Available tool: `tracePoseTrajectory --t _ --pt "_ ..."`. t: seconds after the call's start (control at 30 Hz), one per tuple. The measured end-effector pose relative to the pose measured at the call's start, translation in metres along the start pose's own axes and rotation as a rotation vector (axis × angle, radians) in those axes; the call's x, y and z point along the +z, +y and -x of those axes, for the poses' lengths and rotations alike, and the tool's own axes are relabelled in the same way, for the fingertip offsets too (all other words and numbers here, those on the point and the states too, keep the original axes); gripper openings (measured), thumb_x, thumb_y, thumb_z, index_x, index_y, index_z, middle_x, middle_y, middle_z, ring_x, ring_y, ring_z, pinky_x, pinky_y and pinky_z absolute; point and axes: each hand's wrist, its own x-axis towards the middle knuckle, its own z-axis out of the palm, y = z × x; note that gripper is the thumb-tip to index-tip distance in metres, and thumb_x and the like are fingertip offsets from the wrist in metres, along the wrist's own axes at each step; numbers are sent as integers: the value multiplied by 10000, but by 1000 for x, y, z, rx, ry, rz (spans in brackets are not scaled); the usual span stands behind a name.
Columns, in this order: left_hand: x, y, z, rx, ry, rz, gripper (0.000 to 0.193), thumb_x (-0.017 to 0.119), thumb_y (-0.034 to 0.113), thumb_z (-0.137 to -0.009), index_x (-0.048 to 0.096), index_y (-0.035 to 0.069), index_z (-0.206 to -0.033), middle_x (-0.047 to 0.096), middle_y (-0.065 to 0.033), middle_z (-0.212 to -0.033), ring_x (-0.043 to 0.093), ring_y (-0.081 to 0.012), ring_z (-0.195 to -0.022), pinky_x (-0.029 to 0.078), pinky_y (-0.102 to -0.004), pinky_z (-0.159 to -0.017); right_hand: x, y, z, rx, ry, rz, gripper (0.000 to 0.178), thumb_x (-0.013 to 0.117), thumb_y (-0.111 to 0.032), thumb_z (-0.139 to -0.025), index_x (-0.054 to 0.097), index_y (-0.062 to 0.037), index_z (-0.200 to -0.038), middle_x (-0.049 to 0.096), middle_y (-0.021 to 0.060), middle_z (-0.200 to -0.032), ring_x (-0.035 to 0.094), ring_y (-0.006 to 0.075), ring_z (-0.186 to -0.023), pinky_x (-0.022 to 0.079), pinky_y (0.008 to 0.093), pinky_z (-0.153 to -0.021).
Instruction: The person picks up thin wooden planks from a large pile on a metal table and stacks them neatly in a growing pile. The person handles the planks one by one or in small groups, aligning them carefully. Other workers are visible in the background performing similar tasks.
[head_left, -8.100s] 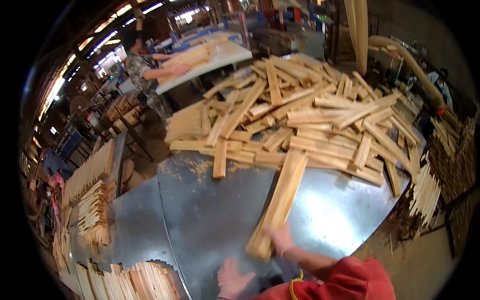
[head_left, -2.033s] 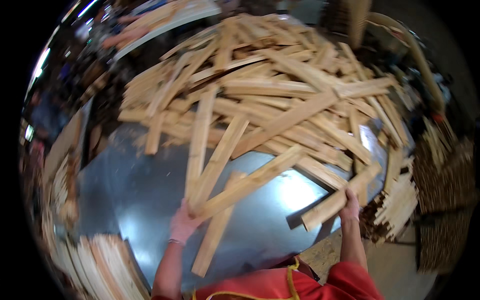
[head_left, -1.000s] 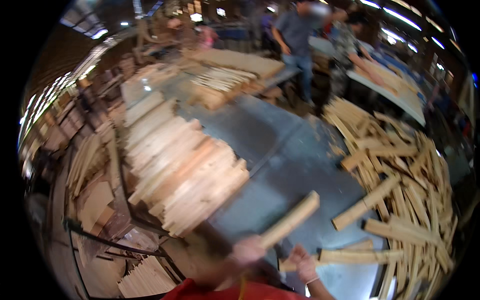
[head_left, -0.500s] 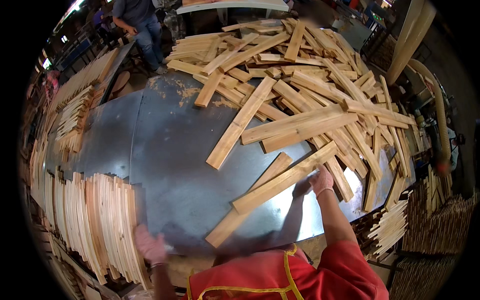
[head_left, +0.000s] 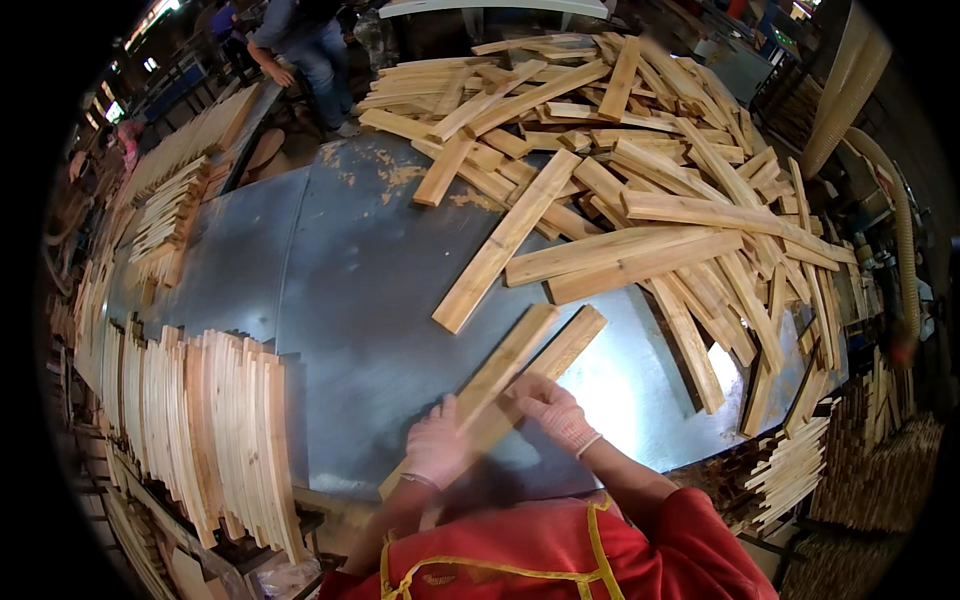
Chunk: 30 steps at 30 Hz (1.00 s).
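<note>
Two pale wooden boards lie aslant and almost side by side on the dark metal tabletop [head_left: 370,300] in front of me. On the near end of the left board [head_left: 507,352] is my left hand [head_left: 438,447], gloved and slightly blurred, closed over the wood. My right hand [head_left: 557,413], in a white knitted glove, has its fingers curled at this board's right edge. Beneath the hands passes the second board [head_left: 565,350], its near end sticking out past my left wrist. The hands partly hide both boards.
A loose heap of boards [head_left: 690,180] covers the far right of the table. Upright strips stand in a row [head_left: 215,430] at the left edge, with another stack [head_left: 165,225] behind. A person [head_left: 315,70] stands at the far side. A ribbed hose [head_left: 905,240] hangs at right.
My right hand has come left and nearer with the upper board, now turned steeper beside the other. My left hand has moved from the stacked strips onto that board.
</note>
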Motion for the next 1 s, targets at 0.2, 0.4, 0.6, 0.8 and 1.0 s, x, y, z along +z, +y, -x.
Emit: tracePoseTrajectory --t 0.2,0.4,0.6,0.8,1.0 --pt "52 -153 74 -181 239 48 750 614 404 -996 424 99 -1654 602 -148 -1519 585 -348 -1397 445 -503 -1183 -9 3 -15 -652 -73 1466 711 698 -264 -903 518 -180 -1585 536 141 -1584 501 446 -1461 366 614 -1206" --pt "56 -304 157 -553 376 -538 897 693 439 -949 341 101 -1701 343 -138 -1760 256 -376 -1641 156 -551 -1349 57 -36 -24 -567 -425 1710 609 721 -390 -910 598 -203 -1476 639 103 -1447 526 345 -1450 285 583 -1240" --pt "47 -286 149 -618 498 -16 962 735 496 -947 326 58 -1700 322 -170 -1766 255 -388 -1642 182 -523 -1347 120 -93 -5 -345 -235 1033 657 750 -535 -915 648 -98 -1395 714 161 -1302 667 348 -1260 494 456 -1091" --pt "32 -124 60 -123 93 1139 1016 782 330 -884 290 -16 -1702 483 -286 -1649 528 -376 -1490 421 -413 -1218 141 -111 -39 -224 -483 505 792 717 -550 -972 521 -81 -1578 719 231 -1342 690 358 -1265 527 423 -1087" --pt "-24 -72 -5 -301 59 860 985 810 335 -823 393 72 -1676 666 -222 -1470 647 -376 -1352 504 -428 -1133 -7 -159 -166 -602 27 739 627 768 -327 -935 621 -115 -1507 703 190 -1407 663 403 -1271 526 438 -1122"
